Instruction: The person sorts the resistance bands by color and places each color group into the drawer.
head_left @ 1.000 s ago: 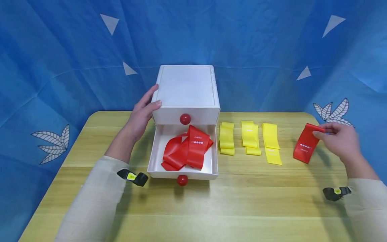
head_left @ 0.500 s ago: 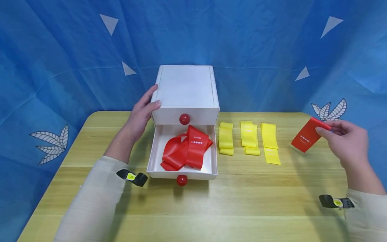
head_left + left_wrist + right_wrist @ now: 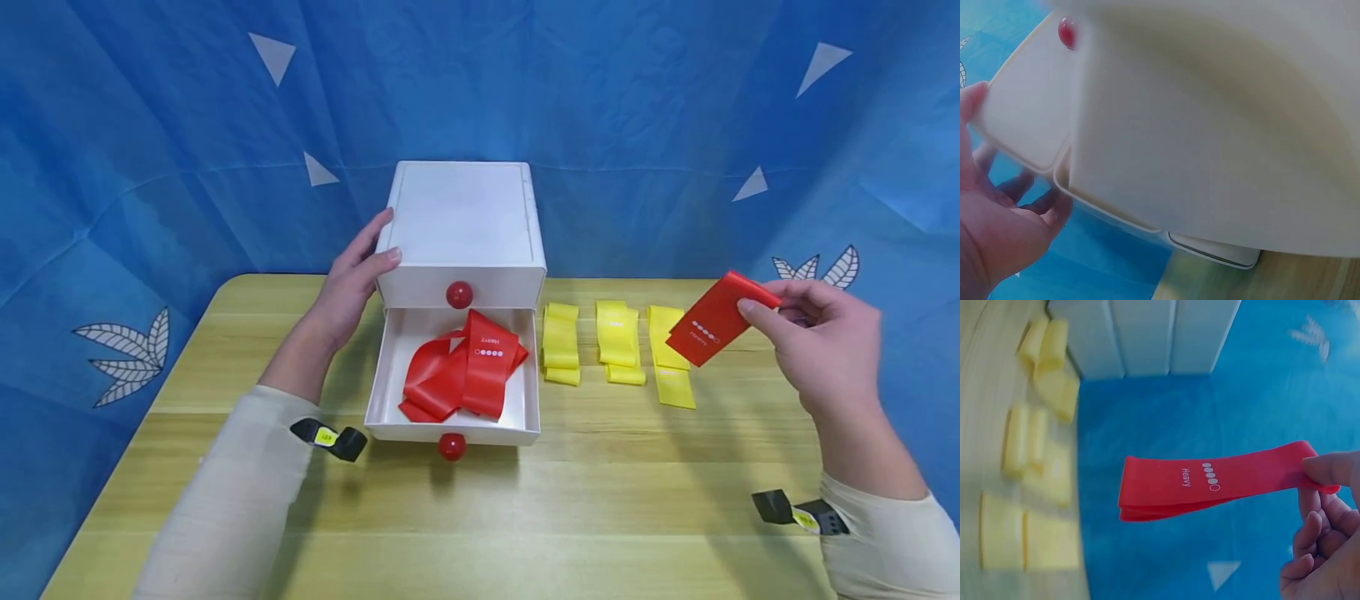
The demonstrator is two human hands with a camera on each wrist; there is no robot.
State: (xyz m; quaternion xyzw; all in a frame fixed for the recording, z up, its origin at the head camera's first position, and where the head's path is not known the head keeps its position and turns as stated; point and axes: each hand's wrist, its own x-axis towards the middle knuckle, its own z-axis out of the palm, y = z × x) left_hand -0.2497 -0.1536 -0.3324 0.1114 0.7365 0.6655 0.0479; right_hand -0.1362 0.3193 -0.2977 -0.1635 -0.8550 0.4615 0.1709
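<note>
Right hand [image 3: 828, 346] pinches the folded end, likely its best hold, of a flat red rubbery loop band [image 3: 720, 321] (printed "Heavy", yet probably light and limp), raised over the pale wood-grain desk [image 3: 600, 500]; left hand [image 3: 347, 293], thumb spread, rests against a white plastic drawer cabinet [image 3: 465, 212]

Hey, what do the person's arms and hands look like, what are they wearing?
The left sleeve and right sleeve are plain, pale off-white. At their ends sit a black left wrist camera and a matching right wrist camera, each with a yellow label. The left hand and right hand wear no gloves.
</note>
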